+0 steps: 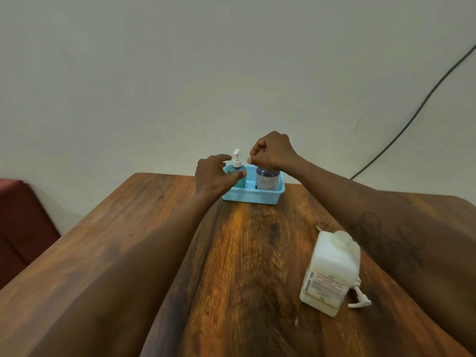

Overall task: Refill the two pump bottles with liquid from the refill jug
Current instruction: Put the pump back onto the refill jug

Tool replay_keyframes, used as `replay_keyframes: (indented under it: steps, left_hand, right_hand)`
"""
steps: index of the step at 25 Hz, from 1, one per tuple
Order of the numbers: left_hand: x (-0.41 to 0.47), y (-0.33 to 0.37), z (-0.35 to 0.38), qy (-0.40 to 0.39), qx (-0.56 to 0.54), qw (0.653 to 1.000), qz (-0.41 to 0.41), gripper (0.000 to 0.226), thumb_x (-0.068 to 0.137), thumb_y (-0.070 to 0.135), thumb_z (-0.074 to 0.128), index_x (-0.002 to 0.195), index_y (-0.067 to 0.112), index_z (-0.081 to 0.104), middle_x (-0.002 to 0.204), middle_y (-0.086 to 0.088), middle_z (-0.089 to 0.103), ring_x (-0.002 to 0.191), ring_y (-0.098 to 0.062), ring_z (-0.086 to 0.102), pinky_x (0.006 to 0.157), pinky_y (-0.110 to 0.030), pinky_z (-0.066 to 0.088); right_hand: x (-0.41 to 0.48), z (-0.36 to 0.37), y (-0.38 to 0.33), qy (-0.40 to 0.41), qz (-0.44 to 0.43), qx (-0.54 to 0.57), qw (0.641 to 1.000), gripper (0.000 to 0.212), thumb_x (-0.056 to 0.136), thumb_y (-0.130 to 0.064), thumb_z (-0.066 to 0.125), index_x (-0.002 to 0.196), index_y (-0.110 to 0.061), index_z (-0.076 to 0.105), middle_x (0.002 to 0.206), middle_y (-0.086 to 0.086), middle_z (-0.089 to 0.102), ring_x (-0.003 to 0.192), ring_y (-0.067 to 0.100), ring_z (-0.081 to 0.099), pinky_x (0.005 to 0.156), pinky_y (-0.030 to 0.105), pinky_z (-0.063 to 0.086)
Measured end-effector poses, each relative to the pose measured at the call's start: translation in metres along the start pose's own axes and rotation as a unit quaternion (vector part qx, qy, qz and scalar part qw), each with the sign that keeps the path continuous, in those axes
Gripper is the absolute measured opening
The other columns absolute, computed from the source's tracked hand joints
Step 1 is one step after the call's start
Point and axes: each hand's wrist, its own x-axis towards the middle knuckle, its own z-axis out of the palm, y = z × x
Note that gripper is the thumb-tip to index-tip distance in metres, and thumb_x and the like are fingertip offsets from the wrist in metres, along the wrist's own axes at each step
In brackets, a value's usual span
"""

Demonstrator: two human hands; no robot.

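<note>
Hands at the light-blue plastic basket — our left hand open beside the teal pump bottle, our right hand gripping the top of the dark purple bottle.

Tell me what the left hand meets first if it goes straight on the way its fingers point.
The left hand would likely meet the teal pump bottle in the blue basket; depth is unclear.
</note>
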Motion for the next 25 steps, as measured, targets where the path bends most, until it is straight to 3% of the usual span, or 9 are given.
replay_keyframes:
  steps: [5, 8, 10, 13, 16, 21, 25]
  left_hand:
    - [-0.044, 0.046, -0.034, 0.003, -0.102, 0.994, 0.026, 0.056, 0.080, 0.065, 0.075, 0.107, 0.017, 0.081, 0.103, 0.003, 0.080, 0.081, -0.002, 0.072, 0.075, -0.025, 0.063]
    - [-0.078, 0.085, -0.049, -0.087, -0.193, 0.977, 0.023, 0.048, 0.083, 0.062, 0.075, 0.109, 0.022, 0.081, 0.102, 0.007, 0.079, 0.083, 0.002, 0.072, 0.070, -0.018, 0.059]
    - [-0.100, 0.108, -0.053, -0.167, -0.235, 0.957, 0.024, 0.051, 0.083, 0.058, 0.077, 0.119, 0.022, 0.078, 0.110, 0.008, 0.077, 0.092, 0.004, 0.071, 0.079, -0.019, 0.060]
    - [-0.125, 0.131, -0.048, -0.244, -0.231, 0.941, 0.046, 0.051, 0.084, 0.053, 0.078, 0.126, 0.023, 0.073, 0.115, 0.016, 0.071, 0.098, 0.015, 0.065, 0.082, -0.008, 0.053]
    - [-0.138, 0.141, -0.040, -0.294, -0.229, 0.927, 0.047, 0.057, 0.081, 0.058, 0.079, 0.128, 0.027, 0.072, 0.123, 0.012, 0.073, 0.107, 0.007, 0.066, 0.092, -0.017, 0.052]
    - [-0.156, 0.142, -0.028, -0.400, -0.235, 0.885, 0.048, 0.088, 0.063, 0.053, 0.092, 0.141, 0.027, 0.061, 0.132, 0.007, 0.070, 0.119, -0.005, 0.066, 0.102, -0.031, 0.055]
    - [-0.168, 0.144, -0.023, -0.387, -0.182, 0.901, 0.067, 0.090, 0.057, 0.053, 0.096, 0.137, 0.025, 0.063, 0.125, 0.010, 0.073, 0.113, -0.008, 0.070, 0.094, -0.040, 0.061]
  right_hand:
    - [-0.060, -0.048, 0.015, 0.021, 0.002, 0.037, 0.999, 0.018, 0.079, -0.021, 0.084, 0.095, -0.014, 0.080, 0.092, -0.001, 0.077, 0.082, 0.009, 0.069, 0.076, 0.025, 0.058]
    - [-0.098, -0.071, 0.034, 0.044, 0.039, 0.093, 0.994, 0.018, 0.077, -0.019, 0.087, 0.093, -0.013, 0.080, 0.083, 0.001, 0.077, 0.074, 0.013, 0.075, 0.078, 0.030, 0.063]
    - [-0.122, -0.083, 0.049, 0.054, 0.058, 0.111, 0.991, 0.018, 0.078, -0.019, 0.087, 0.094, -0.013, 0.080, 0.082, 0.000, 0.077, 0.071, 0.011, 0.075, 0.076, 0.026, 0.062]
    - [-0.155, -0.092, 0.067, 0.054, 0.064, 0.087, 0.993, 0.018, 0.081, -0.020, 0.084, 0.098, -0.016, 0.080, 0.090, -0.003, 0.075, 0.081, 0.006, 0.070, 0.075, 0.017, 0.054]
    - [-0.181, -0.093, 0.081, 0.055, 0.062, 0.072, 0.994, 0.016, 0.080, -0.017, 0.084, 0.095, -0.016, 0.080, 0.088, -0.004, 0.075, 0.081, 0.004, 0.068, 0.073, 0.016, 0.052]
    - [-0.217, -0.089, 0.106, -0.002, 0.045, 0.041, 0.998, 0.021, 0.083, 0.002, 0.074, 0.092, -0.015, 0.081, 0.088, -0.005, 0.076, 0.085, 0.007, 0.070, 0.081, 0.024, 0.059]
    - [-0.242, -0.079, 0.133, -0.083, -0.002, -0.047, 0.995, 0.031, 0.081, 0.007, 0.068, 0.097, -0.016, 0.080, 0.091, -0.008, 0.072, 0.088, 0.012, 0.068, 0.079, 0.030, 0.060]
